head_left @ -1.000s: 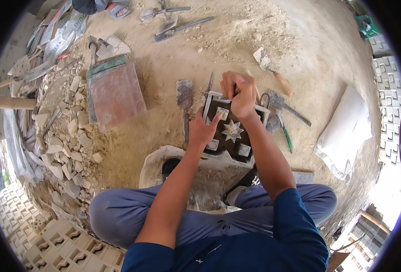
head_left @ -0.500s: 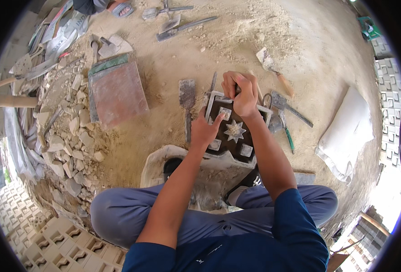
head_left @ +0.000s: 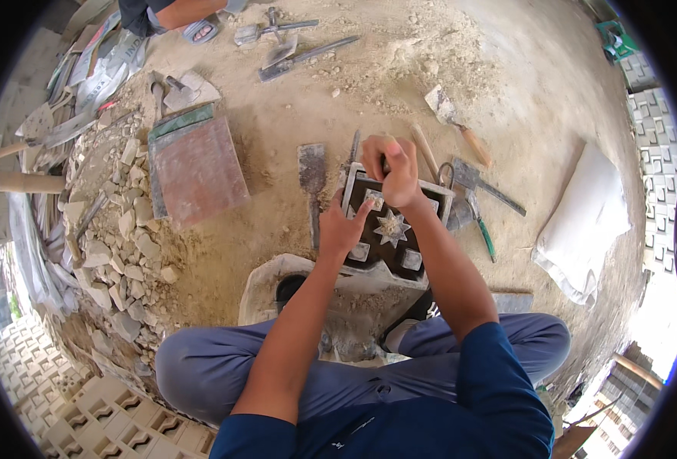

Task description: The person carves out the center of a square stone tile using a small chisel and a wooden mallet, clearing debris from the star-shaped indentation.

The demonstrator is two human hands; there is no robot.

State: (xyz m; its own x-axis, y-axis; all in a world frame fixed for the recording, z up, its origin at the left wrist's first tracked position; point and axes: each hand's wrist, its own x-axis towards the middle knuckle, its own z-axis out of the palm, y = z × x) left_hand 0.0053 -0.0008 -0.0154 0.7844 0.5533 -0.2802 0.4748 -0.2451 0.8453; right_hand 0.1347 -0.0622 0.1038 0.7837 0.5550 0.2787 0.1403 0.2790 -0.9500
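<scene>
At the bottom of the frame the person sits with knees in blue-grey trousers (head_left: pixel 224 367) wide apart. Between the knees stands a grey concrete block (head_left: pixel 277 287) dusted with cement. On its top, in the centre of the frame, lies a dark square metal mould with a star shape in the middle (head_left: pixel 392 229). The left hand (head_left: pixel 344 228) rests on the left edge of the mould, fingers (head_left: pixel 361 212) stretched out and loosely spread, gripping nothing. The right hand (head_left: pixel 393 170) is above the far edge of the mould, fingers curled closed around a small tool that I cannot identify. Just left of the mould a flat rusty steel chisel (head_left: pixel 311 172) lies on the sandy floor (head_left: pixel 506 76). Further left is a reddish square tile (head_left: pixel 199 170), then a heap of broken stone pieces (head_left: pixel 124 229). At the right lies a white folded sack (head_left: pixel 587 218). In the upper centre a trowel with wooden handle (head_left: pixel 457 122) lies on the sand.
</scene>
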